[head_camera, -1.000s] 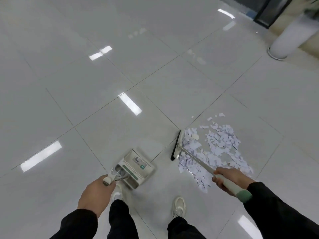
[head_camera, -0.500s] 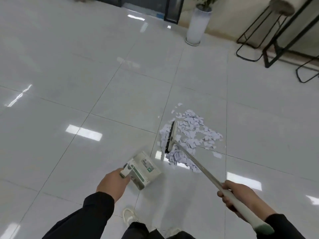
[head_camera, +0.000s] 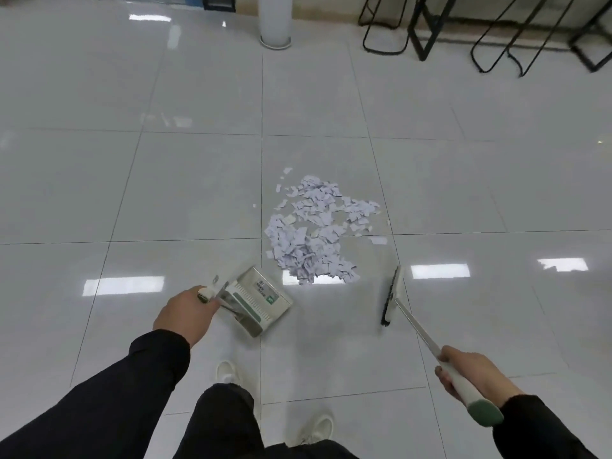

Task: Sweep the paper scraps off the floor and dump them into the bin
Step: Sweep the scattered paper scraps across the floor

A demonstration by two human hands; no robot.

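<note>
A pile of pale lilac paper scraps (head_camera: 318,230) lies on the glossy white tiled floor (head_camera: 185,187) in front of me. My left hand (head_camera: 185,313) grips the handle of a metal dustpan (head_camera: 258,301), which sits just left of and below the pile, its mouth turned toward the scraps. My right hand (head_camera: 470,372) grips the long handle of a broom (head_camera: 392,294). The broom's head is off the pile, to its lower right. No bin is in view.
A white cylindrical planter (head_camera: 275,21) stands at the far wall. Black metal stool and table legs (head_camera: 463,31) fill the upper right. My white shoes (head_camera: 225,371) and dark trouser legs are at the bottom. A few stray scraps (head_camera: 377,240) lie beside the pile.
The broom head has left the pile and swung out to the right. The view has turned, so the pile now sits ahead of me. The dustpan stays close to the pile's left side.
</note>
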